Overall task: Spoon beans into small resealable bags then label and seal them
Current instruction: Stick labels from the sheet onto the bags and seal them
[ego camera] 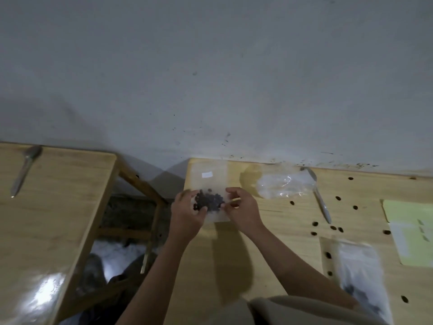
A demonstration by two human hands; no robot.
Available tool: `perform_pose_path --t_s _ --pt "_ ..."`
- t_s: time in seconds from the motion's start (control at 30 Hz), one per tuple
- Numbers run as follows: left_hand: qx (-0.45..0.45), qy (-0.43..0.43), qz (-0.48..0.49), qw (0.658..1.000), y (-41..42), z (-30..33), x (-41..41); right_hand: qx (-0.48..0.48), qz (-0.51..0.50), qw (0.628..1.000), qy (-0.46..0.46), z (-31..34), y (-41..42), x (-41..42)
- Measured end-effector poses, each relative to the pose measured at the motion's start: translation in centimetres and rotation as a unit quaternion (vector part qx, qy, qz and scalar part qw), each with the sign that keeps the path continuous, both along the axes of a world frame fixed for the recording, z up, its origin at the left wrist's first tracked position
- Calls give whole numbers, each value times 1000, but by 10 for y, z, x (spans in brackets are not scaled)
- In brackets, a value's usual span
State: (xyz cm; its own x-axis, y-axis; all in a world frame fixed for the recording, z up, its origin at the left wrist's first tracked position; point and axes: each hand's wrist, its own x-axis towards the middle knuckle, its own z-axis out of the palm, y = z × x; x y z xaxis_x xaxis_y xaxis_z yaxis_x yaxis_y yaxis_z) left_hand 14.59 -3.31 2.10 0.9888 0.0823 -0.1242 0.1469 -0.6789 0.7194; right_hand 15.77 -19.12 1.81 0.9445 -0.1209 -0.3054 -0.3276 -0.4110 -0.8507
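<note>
Held up between 2 hands above the surface (234, 254): small clear bag (210, 184) of dark beans (209, 202), left hand (187, 213) and right hand (242, 208) pinching its sides, forearms outstretched; spoon (319, 195) lying right of bag.

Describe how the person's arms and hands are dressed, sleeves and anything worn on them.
Both forearms are bare up to the bottom edge of the picture, with no sleeve in view. The left hand and right hand wear no gloves. No ring, watch or bracelet is visible, though the picture is soft.

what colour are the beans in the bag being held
Dark, near black beans inside the clear bag; head view.
</note>
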Motion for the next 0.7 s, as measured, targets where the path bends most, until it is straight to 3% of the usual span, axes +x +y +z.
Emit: perform_pose_path --t_s 0.1,0.3,0.47,0.6,0.7 --pt "83 3 -37 996 3 -21 13 -79 25 997 -3 -17 5 14" --pt "111 1 -33 993 3 -34 21 -135 54 989 22 -22 2 18" --pt "43 -67 23 997 -21 -6 2 -94 37 994 -30 4 -21 -12" --pt "-23 -61 -3 998 -68 15 -25 -105 -26 990 -87 22 -67 -65" --pt "-86 -38 -55 994 -118 22 -55 -135 -127 977 -109 28 -115 -111"
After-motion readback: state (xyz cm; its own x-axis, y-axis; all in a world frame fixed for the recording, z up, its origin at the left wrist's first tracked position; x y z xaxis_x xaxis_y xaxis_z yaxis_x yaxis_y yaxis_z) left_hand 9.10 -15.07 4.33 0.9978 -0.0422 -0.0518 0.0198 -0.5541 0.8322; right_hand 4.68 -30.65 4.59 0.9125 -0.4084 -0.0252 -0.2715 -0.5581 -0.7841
